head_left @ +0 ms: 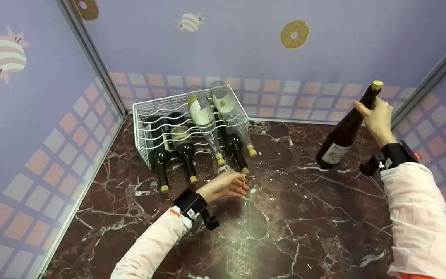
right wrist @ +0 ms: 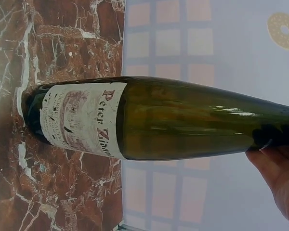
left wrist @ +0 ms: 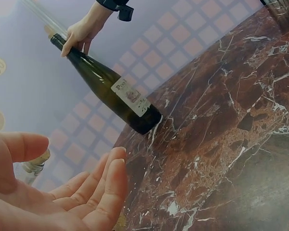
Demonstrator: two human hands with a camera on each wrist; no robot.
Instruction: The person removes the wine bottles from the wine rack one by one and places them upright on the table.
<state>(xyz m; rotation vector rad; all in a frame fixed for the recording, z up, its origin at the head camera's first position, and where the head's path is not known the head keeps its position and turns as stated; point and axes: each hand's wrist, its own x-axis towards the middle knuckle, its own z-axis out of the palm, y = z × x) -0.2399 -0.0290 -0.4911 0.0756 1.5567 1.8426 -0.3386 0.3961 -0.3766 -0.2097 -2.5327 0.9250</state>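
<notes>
Step in hand: I judged I was bringing another bottle toward the rack, tilted and not yet laid down.
Right hand (head_left: 376, 118): my fingers were wrapped round the neck of the dark green wine bottle (head_left: 343, 133), just under its cork.
Wine bottle: it leaned over the marble table (head_left: 285, 232), its base low by the tabletop, well apart from the white wire rack (head_left: 145, 128); I could not tell whether the base touched.
Left hand (head_left: 227, 186): palm up, fingers loose and holding nothing, just in front of the necks sticking out of the rack.
Rack: dark bottles below, two clear bottles (head_left: 215, 112) lying on top.
Next move, as I judged: carry the bottle across, level it, let my free hand guide it in.
</notes>
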